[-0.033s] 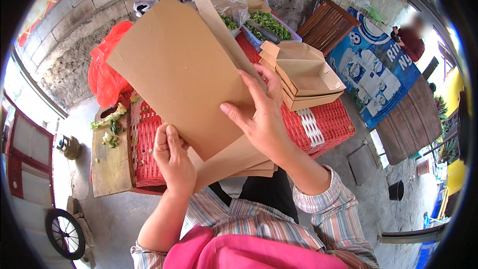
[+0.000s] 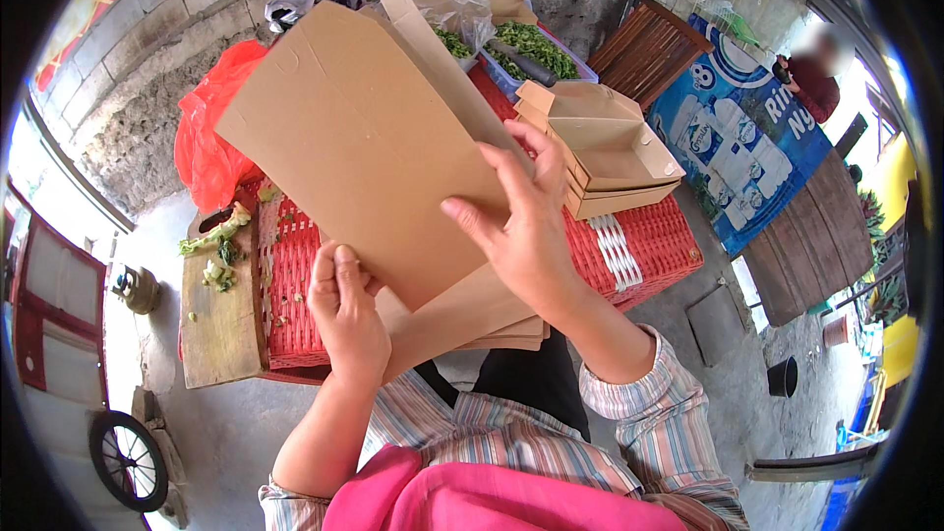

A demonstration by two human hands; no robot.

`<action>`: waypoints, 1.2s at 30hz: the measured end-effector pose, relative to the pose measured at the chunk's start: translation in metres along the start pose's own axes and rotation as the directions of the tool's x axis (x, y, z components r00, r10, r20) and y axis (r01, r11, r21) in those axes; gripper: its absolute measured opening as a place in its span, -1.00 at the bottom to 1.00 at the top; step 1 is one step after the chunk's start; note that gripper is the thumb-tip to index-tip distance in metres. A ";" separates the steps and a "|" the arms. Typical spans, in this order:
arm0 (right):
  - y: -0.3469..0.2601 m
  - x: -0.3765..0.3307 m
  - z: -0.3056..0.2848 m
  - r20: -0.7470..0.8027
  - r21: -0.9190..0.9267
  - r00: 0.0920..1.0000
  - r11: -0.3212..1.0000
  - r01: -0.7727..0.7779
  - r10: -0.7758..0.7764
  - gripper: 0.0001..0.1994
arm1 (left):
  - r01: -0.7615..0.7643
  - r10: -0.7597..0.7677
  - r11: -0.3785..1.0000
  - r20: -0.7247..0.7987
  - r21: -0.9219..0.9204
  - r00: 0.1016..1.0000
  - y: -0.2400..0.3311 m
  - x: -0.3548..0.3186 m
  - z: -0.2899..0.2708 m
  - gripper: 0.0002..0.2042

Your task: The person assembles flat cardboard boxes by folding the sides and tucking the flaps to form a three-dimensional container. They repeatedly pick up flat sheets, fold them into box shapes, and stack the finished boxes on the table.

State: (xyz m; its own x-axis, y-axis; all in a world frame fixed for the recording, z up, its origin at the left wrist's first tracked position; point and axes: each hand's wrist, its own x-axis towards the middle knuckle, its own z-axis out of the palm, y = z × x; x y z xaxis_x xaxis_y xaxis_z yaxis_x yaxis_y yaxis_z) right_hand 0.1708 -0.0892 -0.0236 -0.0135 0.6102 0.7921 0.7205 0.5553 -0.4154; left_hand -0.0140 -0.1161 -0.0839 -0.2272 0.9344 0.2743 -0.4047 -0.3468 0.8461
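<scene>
One cardboard blank (image 2: 364, 138) was pinched by the left grip (image 2: 348, 320) and pressed by the spread right grip (image 2: 528, 226), so stray creases were risked through uneven pressure.

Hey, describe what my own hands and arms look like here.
Your left hand and right hand are ungloved. The right sleeve is loose cloth with narrow white, blue-grey and rusty-pink stripes, gathered at its cuff. The left sleeve has matching stripes, though only a little shows at the lower edge.
</scene>
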 end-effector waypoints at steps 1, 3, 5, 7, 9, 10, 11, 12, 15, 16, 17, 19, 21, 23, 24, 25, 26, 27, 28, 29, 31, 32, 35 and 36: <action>0.003 0.005 -0.005 -0.015 -0.078 1.000 0.997 0.023 -0.024 -0.55 | 0.068 -0.073 0.994 0.050 0.087 0.996 0.000 0.002 -0.001 -0.78; 0.001 0.018 -0.015 -0.038 -0.193 0.998 0.981 0.037 -0.045 -0.77 | 0.149 -0.180 0.944 0.081 0.294 0.980 0.012 0.005 0.007 -0.73; 0.004 0.029 -0.021 0.016 -0.175 0.979 0.964 0.202 -0.202 -0.81 | 0.152 -0.250 0.851 0.134 0.503 0.959 0.037 0.006 0.007 -0.56; 0.009 0.030 -0.024 0.153 -0.106 0.929 0.930 0.353 -0.335 -0.86 | -0.319 0.253 0.567 0.208 0.760 0.945 0.042 -0.001 -0.004 -0.50; 0.011 0.015 -0.025 0.302 -0.068 0.839 0.868 0.492 -0.452 -0.86 | -0.577 0.648 0.102 0.386 0.811 0.657 0.044 -0.006 -0.006 -0.44; 0.010 0.005 -0.025 0.372 -0.036 0.778 0.830 0.557 -0.506 -0.85 | -0.582 0.531 -0.011 0.498 0.813 0.686 0.052 -0.009 -0.008 -0.46; 0.006 -0.003 -0.032 0.435 -0.013 0.753 0.833 0.554 -0.494 -0.82 | -0.602 0.391 -0.111 0.592 0.791 0.705 0.062 -0.012 -0.010 -0.47; 0.010 -0.013 -0.034 0.473 0.009 0.734 0.836 0.549 -0.487 -0.83 | -0.629 0.237 -0.203 0.661 0.750 0.712 0.072 -0.014 -0.009 -0.49; 0.019 -0.038 -0.041 0.586 0.085 0.668 0.855 0.512 -0.458 -0.84 | -0.739 -0.128 0.019 0.735 0.673 0.666 0.071 -0.009 -0.021 -0.57; 0.020 -0.043 -0.041 0.598 0.098 0.668 0.867 0.488 -0.443 -0.84 | -0.740 -0.218 0.124 0.745 0.662 0.630 0.068 -0.009 -0.027 -0.59; 0.021 -0.047 -0.041 0.611 0.109 0.667 0.880 0.462 -0.426 -0.84 | -0.738 -0.133 0.139 0.751 0.660 0.647 0.063 -0.014 -0.024 -0.64; 0.024 -0.052 -0.042 0.626 0.120 0.683 0.912 0.392 -0.376 -0.84 | -0.682 -0.148 0.173 0.704 0.710 0.695 0.067 -0.019 -0.017 -0.70; 0.027 -0.055 -0.042 0.625 0.138 0.709 0.941 0.309 -0.325 -0.83 | -0.640 -0.142 0.207 0.670 0.740 0.728 0.066 -0.019 -0.016 -0.75; 0.030 -0.046 -0.043 0.681 0.200 0.684 0.965 0.169 -0.261 -0.81 | -0.614 -0.114 0.240 0.650 0.752 0.751 0.064 -0.018 -0.016 -0.82; 0.030 -0.039 -0.043 0.709 0.225 0.666 0.970 0.097 -0.231 -0.80 | -0.563 -0.143 0.270 0.611 0.781 0.779 0.064 -0.015 -0.018 -0.84; 0.030 -0.031 -0.043 0.747 0.198 0.644 0.980 0.023 -0.166 -0.79 | -0.509 -0.174 0.298 0.571 0.807 0.803 0.064 -0.009 -0.021 -0.87; 0.029 -0.022 -0.042 0.782 0.168 0.615 0.985 -0.051 -0.101 -0.77 | -0.453 -0.205 0.323 0.529 0.831 0.824 0.064 -0.004 -0.022 -0.89; 0.030 -0.015 -0.039 0.813 0.132 0.581 0.984 -0.122 -0.037 -0.75 | -0.363 -0.237 0.344 0.454 0.866 0.859 0.063 0.000 -0.019 -0.86; 0.033 -0.011 -0.034 0.815 0.140 0.579 0.966 -0.217 0.011 -0.75 | -0.269 -0.270 0.362 0.377 0.893 0.886 0.063 0.003 -0.015 -0.83; 0.035 -0.008 -0.029 0.818 0.148 0.573 0.940 -0.309 0.060 -0.76 | -0.173 -0.304 0.375 0.297 0.911 0.905 0.063 0.007 -0.011 -0.79; 0.035 0.007 -0.022 0.876 0.072 0.449 0.873 -0.482 0.175 -0.73 | -0.135 -0.277 0.367 0.247 0.920 0.928 0.057 0.014 -0.009 -0.70; 0.040 0.002 -0.015 0.836 0.107 0.537 0.929 -0.354 0.108 -0.72 | -0.197 -0.214 0.345 0.281 0.918 0.936 0.048 0.016 -0.010 -0.65; 0.050 -0.010 -0.001 0.699 0.079 0.708 0.994 0.070 -0.105 -0.69 | -0.447 -0.088 0.186 0.468 0.875 0.879 0.035 0.023 -0.017 -0.62; 0.043 -0.008 0.001 0.668 0.016 0.725 0.977 0.213 -0.169 -0.68 | -0.523 -0.066 0.108 0.531 0.845 0.845 0.032 0.024 -0.021 -0.63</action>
State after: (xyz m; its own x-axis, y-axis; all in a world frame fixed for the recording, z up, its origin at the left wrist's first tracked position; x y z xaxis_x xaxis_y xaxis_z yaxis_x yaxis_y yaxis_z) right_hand 0.2014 -0.0699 -0.0482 -0.5947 0.7256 0.3462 0.6898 0.6817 -0.2439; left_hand -0.0510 -0.1065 -0.0592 0.3056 0.8553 0.4185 0.8238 -0.4578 0.3342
